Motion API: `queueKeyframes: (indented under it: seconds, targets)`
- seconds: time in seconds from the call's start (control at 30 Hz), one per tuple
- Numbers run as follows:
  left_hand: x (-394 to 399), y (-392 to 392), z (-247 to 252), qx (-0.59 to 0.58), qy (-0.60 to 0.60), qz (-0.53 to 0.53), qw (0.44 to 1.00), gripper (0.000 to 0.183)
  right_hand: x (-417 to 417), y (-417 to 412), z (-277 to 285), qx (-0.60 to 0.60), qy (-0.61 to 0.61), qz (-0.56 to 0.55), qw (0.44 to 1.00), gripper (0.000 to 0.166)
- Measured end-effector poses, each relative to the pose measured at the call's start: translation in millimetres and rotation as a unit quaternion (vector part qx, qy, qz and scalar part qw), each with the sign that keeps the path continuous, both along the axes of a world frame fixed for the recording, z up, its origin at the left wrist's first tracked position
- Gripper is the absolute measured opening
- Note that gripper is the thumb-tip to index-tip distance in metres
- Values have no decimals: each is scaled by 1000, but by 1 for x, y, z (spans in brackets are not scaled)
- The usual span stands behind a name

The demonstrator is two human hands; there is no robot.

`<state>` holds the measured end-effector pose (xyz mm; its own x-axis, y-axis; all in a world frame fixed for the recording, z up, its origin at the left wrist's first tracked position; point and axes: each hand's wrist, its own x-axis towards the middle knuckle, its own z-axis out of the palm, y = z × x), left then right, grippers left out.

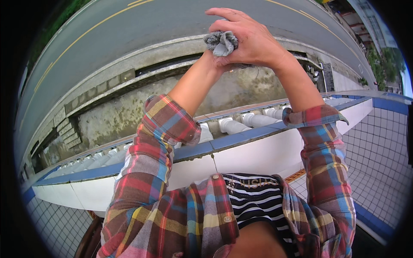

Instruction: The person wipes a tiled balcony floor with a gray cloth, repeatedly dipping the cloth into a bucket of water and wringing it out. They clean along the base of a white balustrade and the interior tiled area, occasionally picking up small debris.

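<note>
Both my hands meet at the top middle, held out past a tiled balcony parapet. A crumpled grey cloth is squeezed between them, and a darker bit of it shows under the right palm. My right hand lies over the cloth, its index finger and thumb side pointing left. My left hand is mostly hidden behind the right one and the cloth; its wrist and the base of the palm show, with the palm against the bundle. Plaid shirt sleeves are rolled up on both forearms.
Below my arms runs the parapet's blue-tiled ledge with white balusters beyond it. Far beneath are a stained concrete yard, concrete steps and a road. White-tiled floor lies at the right, and a dark curved chair part at lower left.
</note>
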<state>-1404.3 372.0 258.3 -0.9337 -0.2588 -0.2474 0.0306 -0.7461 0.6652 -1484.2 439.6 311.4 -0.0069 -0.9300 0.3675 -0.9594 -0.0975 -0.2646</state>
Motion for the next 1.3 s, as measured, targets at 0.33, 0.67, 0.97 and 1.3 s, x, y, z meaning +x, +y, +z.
queueKeyframes:
  seconds: [0.33, 0.67, 0.97, 1.3]
  targets:
    - [-49, -25, -41, 189, 46, -22, 981, 27, -35, -4, 1, -97, -112, -18, 989, 28]
    - [-44, -41, -73, 292, 79, 44, 952, 35, -17, -14, -65, -332, -167, -75, 926, 22]
    - [-62, -24, -51, -189, 35, 352, 916, 10, -26, -13, -108, -303, -806, -223, 457, 20]
    - [-63, -43, -73, -309, -9, 375, 874, 11, -37, -15, -120, -119, -918, -97, 365, 34]
